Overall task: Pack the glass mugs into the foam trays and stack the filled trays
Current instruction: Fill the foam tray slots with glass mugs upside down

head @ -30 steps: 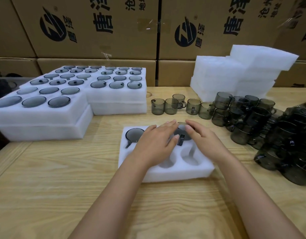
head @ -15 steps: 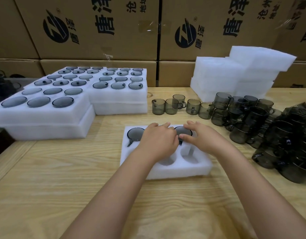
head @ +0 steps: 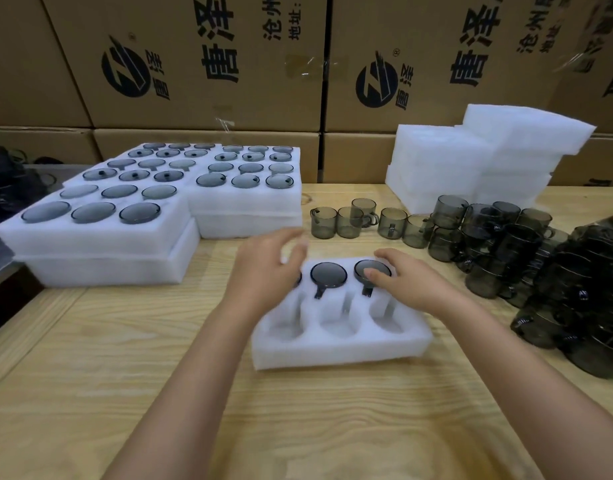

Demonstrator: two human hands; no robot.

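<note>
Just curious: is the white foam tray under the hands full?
No: white foam tray has three smoky glass mugs in back, three front pockets empty.

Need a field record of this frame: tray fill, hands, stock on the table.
tray: foam tray on the table, six pockets
filled: back row; middle mug, right mug, a third mostly hidden behind the left hand
empty: three front pockets
left hand: over the tray's back left corner, fingers loose, holds nothing, blurred
right hand: fingertips rest on the right mug
loose mugs: row beyond the tray, pile at right
filled trays: stacked at left
spare foam: stacked back right
</note>
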